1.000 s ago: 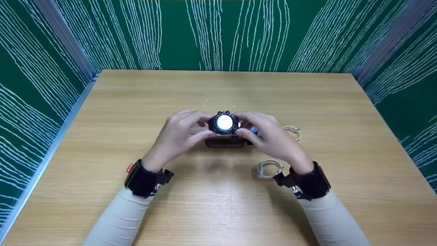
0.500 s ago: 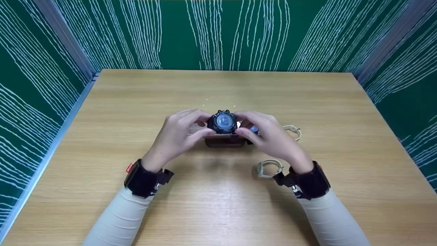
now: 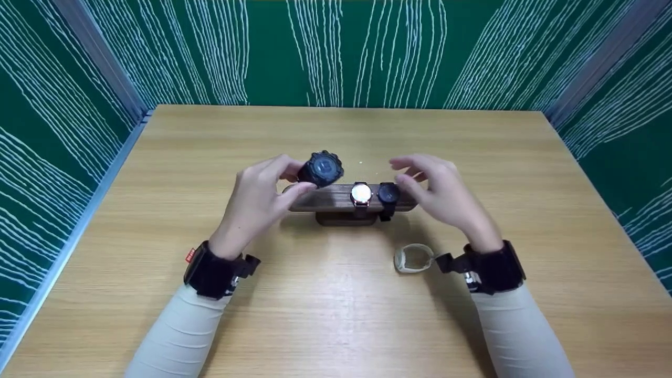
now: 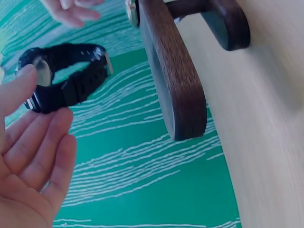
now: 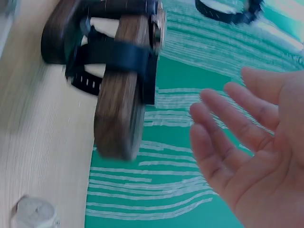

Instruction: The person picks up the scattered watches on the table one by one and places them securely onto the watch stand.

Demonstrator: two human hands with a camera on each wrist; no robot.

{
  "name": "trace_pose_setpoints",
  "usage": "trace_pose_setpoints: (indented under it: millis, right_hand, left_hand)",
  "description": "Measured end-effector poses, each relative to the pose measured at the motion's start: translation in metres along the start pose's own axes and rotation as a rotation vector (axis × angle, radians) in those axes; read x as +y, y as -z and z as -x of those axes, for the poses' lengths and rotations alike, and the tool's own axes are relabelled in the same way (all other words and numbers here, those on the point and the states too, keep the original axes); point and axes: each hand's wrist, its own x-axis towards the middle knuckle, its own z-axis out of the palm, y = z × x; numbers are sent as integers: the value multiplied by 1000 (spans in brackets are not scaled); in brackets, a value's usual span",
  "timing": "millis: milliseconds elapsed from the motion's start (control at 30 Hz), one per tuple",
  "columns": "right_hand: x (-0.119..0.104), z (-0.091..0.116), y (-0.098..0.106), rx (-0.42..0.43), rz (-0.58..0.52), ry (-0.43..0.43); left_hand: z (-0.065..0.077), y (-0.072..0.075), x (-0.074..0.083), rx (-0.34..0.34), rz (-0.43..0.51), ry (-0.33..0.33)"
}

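A chunky black watch [image 3: 323, 168] is up in the air over the left part of the wooden stand [image 3: 331, 198], tilted and apart from it, pinched at its left side between the thumb and fingers of the left hand [image 3: 255, 197]. The right hand [image 3: 440, 191] is well apart from it, fingers loosely bent around nothing, near the stand's right end.

I'd guess most of the weight sits in that thick case; the strap looks rubbery, springy enough to keep its loop but soft enough to twist. The hard sides of the case seem the surest hold, with fingertips off the face, which could smear or scratch.

A bright-faced watch [image 3: 361, 193] and a dark watch [image 3: 388, 193] are strapped side by side around the stand, from its middle towards the right, so knocking them seems the main risk there. Nearer, on the table [image 3: 325, 325], lies a pale watch [image 3: 400, 260], close by the right wrist's black mount [image 3: 450, 263]; whether they touch I can't tell.
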Motion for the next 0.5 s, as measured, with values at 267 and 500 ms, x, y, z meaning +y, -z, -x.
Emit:
trace_pose_setpoints:
  millis: [267,500]
  right_hand:
    - [24,3,12,-79,4,-243]
    - [34,5,11,-187,13,-341]
  left_hand:
    - [1,8,-10,8,-100,133]
    - [0,10,-16,-35,-162,233]
